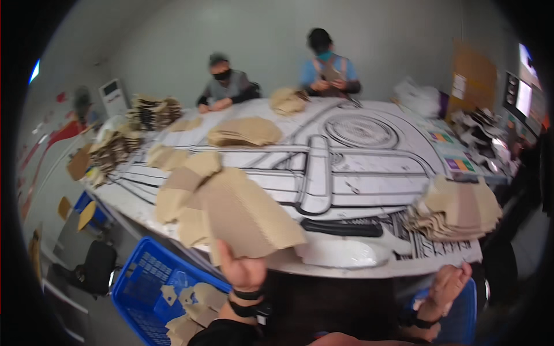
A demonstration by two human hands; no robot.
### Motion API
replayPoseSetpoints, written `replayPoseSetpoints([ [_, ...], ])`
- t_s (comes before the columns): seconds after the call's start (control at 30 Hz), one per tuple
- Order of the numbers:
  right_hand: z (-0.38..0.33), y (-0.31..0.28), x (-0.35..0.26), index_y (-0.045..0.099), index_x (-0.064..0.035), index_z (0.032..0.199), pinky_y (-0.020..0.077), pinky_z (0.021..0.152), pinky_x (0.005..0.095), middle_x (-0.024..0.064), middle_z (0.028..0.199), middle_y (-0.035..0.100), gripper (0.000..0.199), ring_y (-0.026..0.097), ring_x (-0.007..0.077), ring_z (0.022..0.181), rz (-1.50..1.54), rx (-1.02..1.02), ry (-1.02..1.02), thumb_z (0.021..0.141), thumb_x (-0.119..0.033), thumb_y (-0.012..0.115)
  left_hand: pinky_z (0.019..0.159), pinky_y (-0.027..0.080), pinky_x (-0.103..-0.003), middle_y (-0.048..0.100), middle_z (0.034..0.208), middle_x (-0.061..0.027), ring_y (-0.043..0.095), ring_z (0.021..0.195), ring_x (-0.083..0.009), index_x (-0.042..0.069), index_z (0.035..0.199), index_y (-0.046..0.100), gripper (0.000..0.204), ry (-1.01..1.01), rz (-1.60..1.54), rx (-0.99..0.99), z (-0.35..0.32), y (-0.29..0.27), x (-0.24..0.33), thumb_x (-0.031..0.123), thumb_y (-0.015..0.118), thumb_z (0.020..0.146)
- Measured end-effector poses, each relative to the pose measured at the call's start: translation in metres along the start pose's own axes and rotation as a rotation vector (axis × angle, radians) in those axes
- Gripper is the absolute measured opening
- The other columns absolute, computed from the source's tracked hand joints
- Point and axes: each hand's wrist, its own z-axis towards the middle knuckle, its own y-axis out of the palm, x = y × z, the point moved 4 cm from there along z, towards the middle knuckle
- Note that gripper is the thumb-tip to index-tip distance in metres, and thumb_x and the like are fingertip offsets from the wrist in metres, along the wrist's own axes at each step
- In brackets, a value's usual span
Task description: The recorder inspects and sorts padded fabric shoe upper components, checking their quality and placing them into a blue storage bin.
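lit white screen [524, 97] far right, white label [459, 86] on brown board [474, 81]

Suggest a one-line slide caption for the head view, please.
Left hand lifts a brown cardboard sheet above a blue crate; right hand rests low.

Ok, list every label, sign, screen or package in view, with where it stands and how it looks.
Bright rectangular wall screen: far right, white glow, dark frame.
Brown cardboard sheet with a small white label: against the right back wall.
Small coloured square cards: right part of the white printed table, purple, orange, green.
White upright unit with a dark panel: left back wall.
No closed packages that I can make out.
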Motion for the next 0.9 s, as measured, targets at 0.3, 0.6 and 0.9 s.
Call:
replayPoseSetpoints([
  [0.3,-0.004,0.05,0.011,0.05,-0.0047,0.092,0.0381,0.062,0.0253,0.0039,0.074,0.049,0.03,0.043,0.0104,0.065,-0.209,-0.045,0.292,0.098,-0.034,0.052,0.105,0.035,-0.045,0.05,0.136,-0.0057,0.047,0.124,-0.0239,0.01,0.139,0.039,0.047,0.001,-0.037,0.019,-0.009,-0.002,-0.006,0.038,0.037,0.101],
  [0.6,0.05,0.024,-0.048,0.059,-0.0012,0.091,0.042,0.062,0.0249,0.0023,0.076,0.055,0.01,0.049,0.0124,0.066,-0.331,0.805,0.192,0.088,-0.01,0.055,0.107,0.034,-0.041,0.048,0.139,-0.0059,0.045,0.126,-0.0207,0.006,0.139,0.04,0.047,0.258,0.159,-0.053,-0.004,0.031,0.004,0.035,0.035,0.103],
  [0.9,-0.017,0.171,-0.01,0.054,-0.0121,0.13,0.0444,0.048,0.0354,0.0036,0.062,0.056,0.042,0.056,0.0228,0.052,-0.395,-1.221,0.143,0.088,-0.015,0.056,0.107,0.035,-0.035,0.05,0.136,-0.0065,0.047,0.124,-0.0182,0.005,0.137,0.041,0.045,0.127,0.196,-0.3,-0.004,0.043,-0.022,0.032,0.037,0.102],
])
